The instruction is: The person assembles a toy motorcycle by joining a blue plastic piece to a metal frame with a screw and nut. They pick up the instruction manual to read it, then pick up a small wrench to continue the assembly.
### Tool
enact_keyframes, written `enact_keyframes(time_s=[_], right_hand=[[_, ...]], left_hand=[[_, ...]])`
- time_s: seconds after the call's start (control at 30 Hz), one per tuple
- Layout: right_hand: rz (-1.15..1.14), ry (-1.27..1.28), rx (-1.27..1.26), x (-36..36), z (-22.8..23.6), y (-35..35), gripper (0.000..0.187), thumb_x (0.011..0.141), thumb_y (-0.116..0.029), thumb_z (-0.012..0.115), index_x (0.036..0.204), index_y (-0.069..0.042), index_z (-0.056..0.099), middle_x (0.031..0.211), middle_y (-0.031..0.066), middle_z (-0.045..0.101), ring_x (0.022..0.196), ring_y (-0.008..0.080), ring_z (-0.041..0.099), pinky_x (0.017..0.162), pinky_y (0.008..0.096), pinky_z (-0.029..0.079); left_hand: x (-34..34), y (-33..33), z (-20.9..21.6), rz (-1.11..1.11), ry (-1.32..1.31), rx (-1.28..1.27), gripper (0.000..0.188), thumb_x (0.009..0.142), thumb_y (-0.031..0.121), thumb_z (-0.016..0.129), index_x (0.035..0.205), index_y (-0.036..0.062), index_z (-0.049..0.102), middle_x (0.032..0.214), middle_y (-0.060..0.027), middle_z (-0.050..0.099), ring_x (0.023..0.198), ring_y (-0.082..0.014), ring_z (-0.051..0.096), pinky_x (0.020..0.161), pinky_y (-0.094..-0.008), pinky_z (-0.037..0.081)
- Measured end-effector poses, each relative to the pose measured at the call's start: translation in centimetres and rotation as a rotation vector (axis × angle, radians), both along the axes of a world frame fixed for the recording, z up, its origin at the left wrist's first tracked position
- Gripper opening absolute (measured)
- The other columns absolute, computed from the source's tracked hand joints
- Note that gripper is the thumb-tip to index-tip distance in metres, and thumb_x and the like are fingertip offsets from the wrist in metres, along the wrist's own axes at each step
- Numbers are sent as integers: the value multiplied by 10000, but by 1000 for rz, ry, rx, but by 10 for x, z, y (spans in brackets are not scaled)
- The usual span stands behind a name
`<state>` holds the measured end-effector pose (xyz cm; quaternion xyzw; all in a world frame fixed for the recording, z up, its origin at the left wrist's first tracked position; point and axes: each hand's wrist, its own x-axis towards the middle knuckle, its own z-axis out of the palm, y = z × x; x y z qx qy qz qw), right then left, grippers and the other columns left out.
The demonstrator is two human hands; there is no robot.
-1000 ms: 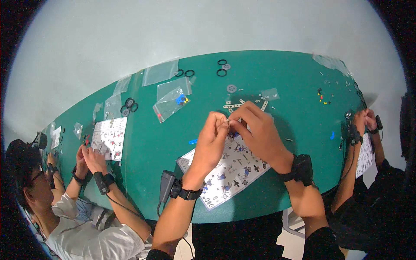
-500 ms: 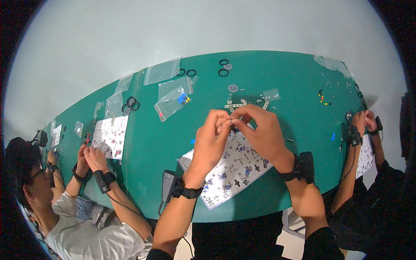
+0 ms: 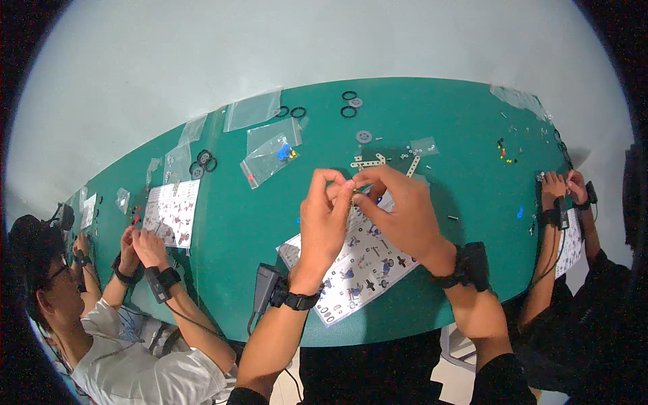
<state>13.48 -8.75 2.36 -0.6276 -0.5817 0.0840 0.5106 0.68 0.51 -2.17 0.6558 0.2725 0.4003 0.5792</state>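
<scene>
The small part (image 3: 354, 192) is between the fingertips of both hands, above the upper end of the printed sheet (image 3: 358, 280). From the left hand (image 3: 322, 223) it lies toward the right and a little away from the body; from the right hand (image 3: 408, 219) it lies toward the left. Each hand makes a narrow pinch, thumb close to the forefinger, and together they have hold of this part, though I cannot tell which one bears it more. Neither hand is clearly nearer, since the fingertips almost meet around it. Its long axis (if it has one) is too much covered by the fingers to be told. Just beyond the hands lie pale perforated strips (image 3: 366, 164), one of them running roughly left to right, and a loose screw (image 3: 453, 218) lies to the right of the right hand.
</scene>
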Motion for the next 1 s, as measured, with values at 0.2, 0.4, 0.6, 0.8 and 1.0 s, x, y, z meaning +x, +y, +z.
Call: enact_keyframes(time_s=[0.2, 0.4, 0.6, 0.8, 1.0], right_hand=[[60, 53, -19, 5, -2, 2, 290, 830, -124, 809, 1062, -19, 670, 942, 121, 698, 747, 231, 693, 686, 337, 560], [38, 119, -79, 6, -5, 1, 180, 822, -63, 771, 969, -4, 685, 899, 121, 680, 750, 220, 686, 668, 331, 551], [-39, 60, -51, 9, -4, 1, 150, 835, -73, 757, 953, -5, 694, 906, 132, 685, 771, 259, 702, 678, 356, 558], [-84, -30, -71, 10, -7, 0, 150, 862, -65, 726, 998, -13, 690, 939, 161, 688, 833, 336, 710, 696, 403, 566], [-112, -32, -45, 16, -14, 2, 167, 894, -78, 717, 1044, -11, 693, 973, 166, 712, 837, 320, 725, 709, 392, 572]], left_hand=[[2, -4, 2, -1, -27, 19, 165, 1082, 166, 552, 1158, 59, 453, 947, -130, 777, 791, -137, 679, 681, -315, 506], [-2, -7, 12, -58, 245, 147, 187, 1084, 166, 535, 1191, 44, 440, 915, -130, 747, 775, -187, 665, 720, -325, 521], [-1, -8, 1, -198, 3, 109, 235, 1037, 78, 550, 1246, 49, 447, 1056, -154, 674, 940, -232, 657, 847, -348, 518], [0, -13, 9, -148, 157, 393, 454, 854, -77, 684, 1237, 67, 486, 1098, -98, 638, 1056, -210, 633, 964, -324, 495], [1, -10, 9, -122, 219, 427, 412, 861, -78, 704, 1188, 63, 496, 1121, -105, 681, 984, -203, 659, 906, -336, 541]])
